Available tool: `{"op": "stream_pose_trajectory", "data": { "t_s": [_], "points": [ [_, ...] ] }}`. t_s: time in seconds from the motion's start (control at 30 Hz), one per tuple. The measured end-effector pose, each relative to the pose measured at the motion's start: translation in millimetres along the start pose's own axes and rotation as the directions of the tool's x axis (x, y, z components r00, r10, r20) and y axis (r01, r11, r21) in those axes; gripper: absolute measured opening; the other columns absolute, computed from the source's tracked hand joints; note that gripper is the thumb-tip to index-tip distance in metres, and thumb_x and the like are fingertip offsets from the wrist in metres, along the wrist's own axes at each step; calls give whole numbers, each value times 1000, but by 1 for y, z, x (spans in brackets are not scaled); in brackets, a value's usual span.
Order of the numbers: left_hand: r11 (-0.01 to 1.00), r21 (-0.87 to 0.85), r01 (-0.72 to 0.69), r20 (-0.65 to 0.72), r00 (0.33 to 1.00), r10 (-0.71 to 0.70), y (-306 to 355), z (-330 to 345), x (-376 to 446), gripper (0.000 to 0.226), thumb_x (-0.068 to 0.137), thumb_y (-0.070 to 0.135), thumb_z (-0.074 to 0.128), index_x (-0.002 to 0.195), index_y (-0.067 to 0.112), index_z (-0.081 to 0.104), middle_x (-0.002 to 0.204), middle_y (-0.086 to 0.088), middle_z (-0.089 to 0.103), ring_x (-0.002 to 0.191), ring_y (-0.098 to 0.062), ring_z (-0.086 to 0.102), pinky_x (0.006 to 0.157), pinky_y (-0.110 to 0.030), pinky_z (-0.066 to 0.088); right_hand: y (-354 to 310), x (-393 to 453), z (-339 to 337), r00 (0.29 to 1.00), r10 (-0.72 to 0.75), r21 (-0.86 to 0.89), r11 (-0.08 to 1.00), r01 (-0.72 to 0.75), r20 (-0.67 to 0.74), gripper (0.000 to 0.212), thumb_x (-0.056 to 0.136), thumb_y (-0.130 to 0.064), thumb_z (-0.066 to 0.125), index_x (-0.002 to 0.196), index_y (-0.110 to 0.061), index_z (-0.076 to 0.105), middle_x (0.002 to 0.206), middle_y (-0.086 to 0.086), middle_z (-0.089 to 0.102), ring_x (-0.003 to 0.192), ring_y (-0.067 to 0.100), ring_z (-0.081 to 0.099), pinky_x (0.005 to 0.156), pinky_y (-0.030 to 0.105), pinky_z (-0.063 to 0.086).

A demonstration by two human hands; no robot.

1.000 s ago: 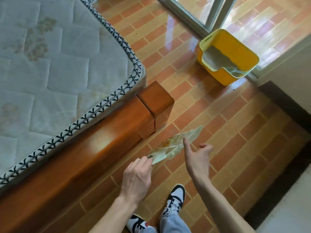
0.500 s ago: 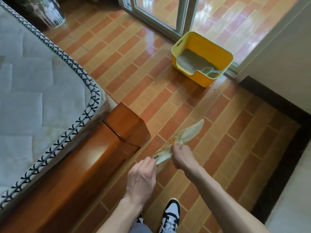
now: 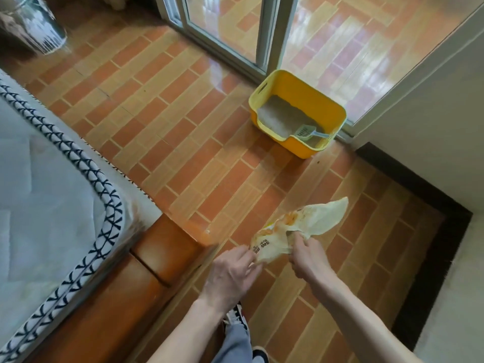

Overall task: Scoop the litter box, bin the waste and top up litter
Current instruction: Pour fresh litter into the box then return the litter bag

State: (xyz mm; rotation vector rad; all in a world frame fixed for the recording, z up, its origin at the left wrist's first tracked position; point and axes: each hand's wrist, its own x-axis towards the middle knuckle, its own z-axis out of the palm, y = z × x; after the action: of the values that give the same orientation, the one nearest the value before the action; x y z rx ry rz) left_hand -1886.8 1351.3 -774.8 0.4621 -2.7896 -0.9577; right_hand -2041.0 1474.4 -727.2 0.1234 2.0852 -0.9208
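A yellow litter box (image 3: pixel 324 100) stands on the tiled floor by the glass door, with grey litter (image 3: pixel 277 117) inside. A pale green scoop (image 3: pixel 307 132) lies in its near right corner. A thin cream plastic bag (image 3: pixel 311 222) with orange and black print hangs in front of me. My left hand (image 3: pixel 230 273) pinches its near end. My right hand (image 3: pixel 306 255) grips its middle, and the far end sticks out to the upper right.
A mattress (image 3: pixel 47 205) on a wooden bed frame (image 3: pixel 167 247) fills the left side. A sliding glass door (image 3: pixel 264 30) runs along the back. A white wall (image 3: pixel 429 106) and a black threshold strip (image 3: pixel 429 205) border the right. My shoe (image 3: pixel 237 317) stands below my hands.
My right hand, which was open beside the bag, has closed on its middle. My view has moved along the bed toward the litter box.
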Motion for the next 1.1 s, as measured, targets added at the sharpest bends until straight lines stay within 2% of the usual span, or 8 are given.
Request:
{"op": "stream_pose_trajectory", "data": {
  "t_s": [0.1, 0.2, 0.43, 0.57, 0.63, 0.8, 0.93, 1.1],
  "points": [
    [997, 19, -71, 39, 997, 70, -9, 2, 35, 21, 81, 24, 89, 87, 15, 71, 84, 4, 68, 65, -8, 61, 58, -13, 46, -16, 19, -12, 999, 37, -11, 999, -37, -24, 41, 99, -45, 38, 74, -20, 58, 54, -7, 45, 54, 16, 40, 59, 35, 32],
    [991, 56, -118, 38, 993, 116, -20, 5, 69, 20, 83, 22, 87, 84, 16, 69, 82, 3, 64, 63, -11, 59, 54, -19, 39, -35, 43, -21, 999, 39, 4, 999, -39, -29, 41, 102, -39, 37, 75, -18, 59, 53, -9, 45, 53, 12, 40, 58, 34, 32],
    [991, 110, -82, 22, 997, 80, -21, 24, 137, 19, 90, 25, 82, 78, 16, 70, 80, 3, 63, 62, -12, 58, 51, -21, 41, -70, 115, -47, 996, 78, 38, 996, -76, -41, 37, 104, -28, 35, 86, -9, 61, 60, -2, 48, 53, 14, 40, 49, 28, 32],
    [986, 163, -20, 18, 1000, 17, -11, 36, 168, 19, 86, 22, 84, 74, 17, 70, 76, 3, 62, 58, -11, 55, 56, -16, 28, -79, 157, -60, 996, 82, -35, 996, -83, -18, 41, 99, -38, 33, 88, -10, 62, 65, 2, 52, 58, 19, 45, 55, 33, 36],
    [983, 183, 23, 26, 999, -28, -9, 42, 179, 16, 86, 22, 84, 78, 17, 71, 77, 3, 62, 58, -11, 55, 56, -17, 29, -84, 173, -65, 998, 60, -68, 996, -59, 13, 42, 98, -39, 31, 83, -13, 60, 66, 3, 54, 60, 21, 47, 58, 35, 39],
    [949, 222, 222, -10, 974, -225, -5, 53, 197, 12, 89, 22, 78, 82, 15, 72, 79, 5, 57, 55, -11, 47, 43, -24, 37, -103, 198, -78, 994, -9, -206, 978, 31, 106, 38, 102, -39, 31, 76, -19, 51, 78, 1, 58, 66, 18, 51, 63, 31, 41],
    [905, 274, 327, -58, 944, -324, 3, 65, 221, 15, 91, 25, 75, 80, 15, 72, 77, 5, 53, 53, -11, 36, 45, -23, 27, -115, 227, -89, 987, -44, -262, 962, 84, 154, 38, 103, -37, 33, 74, -18, 48, 82, 4, 58, 69, 19, 51, 64, 32, 40],
    [851, 214, 479, -67, 877, -476, 3, 98, 236, 17, 94, 28, 75, 82, 16, 71, 76, 8, 48, 52, -12, 45, 43, -27, 40, -111, 264, -91, 980, 5, -347, 936, 67, 201, 35, 102, -32, 33, 79, -14, 53, 85, 7, 61, 74, 23, 55, 70, 33, 43]
  ]
}}
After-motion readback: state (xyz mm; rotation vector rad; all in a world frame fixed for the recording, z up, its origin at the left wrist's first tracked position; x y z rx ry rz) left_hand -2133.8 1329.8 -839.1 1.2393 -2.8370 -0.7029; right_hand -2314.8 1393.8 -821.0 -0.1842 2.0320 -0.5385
